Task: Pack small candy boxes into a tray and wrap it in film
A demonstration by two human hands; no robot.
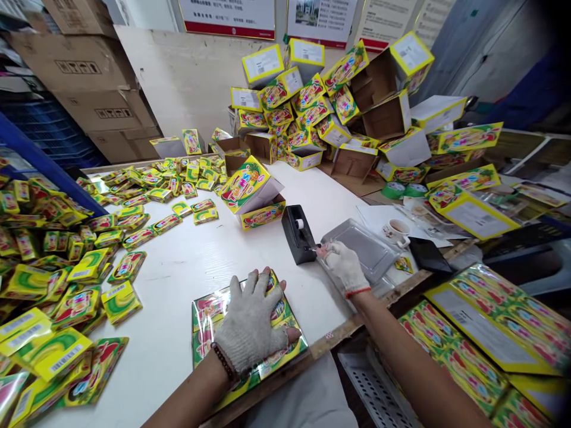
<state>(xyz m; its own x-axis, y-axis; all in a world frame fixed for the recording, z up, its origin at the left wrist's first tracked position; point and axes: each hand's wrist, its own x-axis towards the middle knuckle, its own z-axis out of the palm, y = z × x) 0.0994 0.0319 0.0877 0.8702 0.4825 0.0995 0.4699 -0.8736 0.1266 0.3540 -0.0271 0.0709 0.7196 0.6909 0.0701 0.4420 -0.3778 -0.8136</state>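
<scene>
My left hand (252, 324), in a white knit glove, lies flat with fingers spread on a clear-wrapped bundle of colourful packets (209, 315) at the table's near edge. My right hand (343, 264), also gloved, reaches to the black tape dispenser (298, 233) and pinches at its front end, where the tape comes off; whether tape is between the fingers is too small to see. A stack of clear plastic sheets (370, 249) lies just right of that hand.
Loose yellow-green packets (75, 261) cover the left of the white table (200, 261). An open printed carton (252, 193) stands mid-table before a heap of cartons (339, 107). A cup (397, 230), a phone (428, 254) and wrapped bundles (486, 333) lie right.
</scene>
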